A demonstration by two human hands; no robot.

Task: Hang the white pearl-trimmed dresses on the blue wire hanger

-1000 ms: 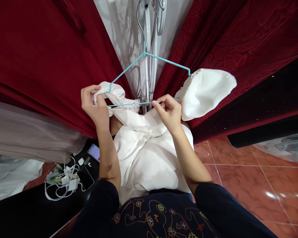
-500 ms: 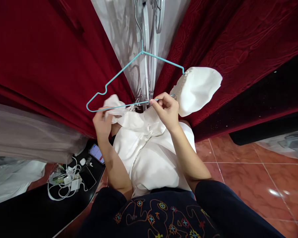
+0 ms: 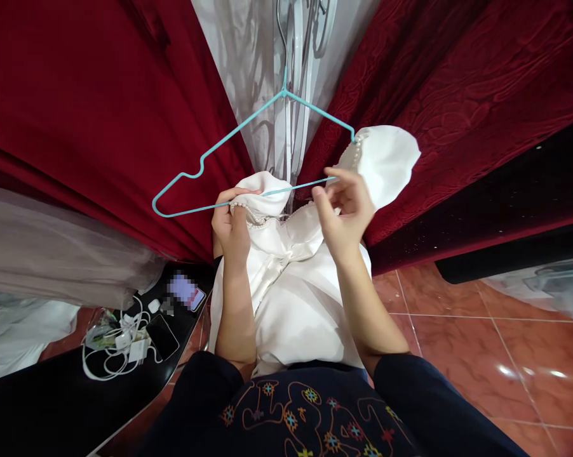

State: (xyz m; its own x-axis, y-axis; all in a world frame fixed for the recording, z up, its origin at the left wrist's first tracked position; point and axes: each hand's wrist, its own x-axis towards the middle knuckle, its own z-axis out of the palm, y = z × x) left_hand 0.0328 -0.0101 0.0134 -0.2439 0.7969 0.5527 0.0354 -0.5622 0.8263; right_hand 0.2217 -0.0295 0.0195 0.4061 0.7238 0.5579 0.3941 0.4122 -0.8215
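A white dress (image 3: 305, 311) lies over my lap, its upper part raised toward a light-blue hanger (image 3: 243, 130). The hanger's right end sits at the pearl-trimmed edge of one puffy sleeve (image 3: 389, 165). My left hand (image 3: 232, 225) pinches the pearl-trimmed edge of the other sleeve (image 3: 267, 190), close to the hanger's lower bar. The hanger's left end is bare. My right hand (image 3: 348, 212) is near the right part of that bar, thumb and fingers apart, with nothing held between them.
Red curtains (image 3: 100, 95) hang on both sides, with several white hangers (image 3: 296, 82) between them. On a black surface at the left lie white cables (image 3: 124, 355), a dark phone (image 3: 162, 336) and a lit phone (image 3: 188, 292). Red tiles (image 3: 458, 343) cover the floor at right.
My left hand has moved right and up, bringing the left sleeve onto the middle of the hanger's lower bar. My right hand has let go of the bar and shifted right, its fingers spreading.
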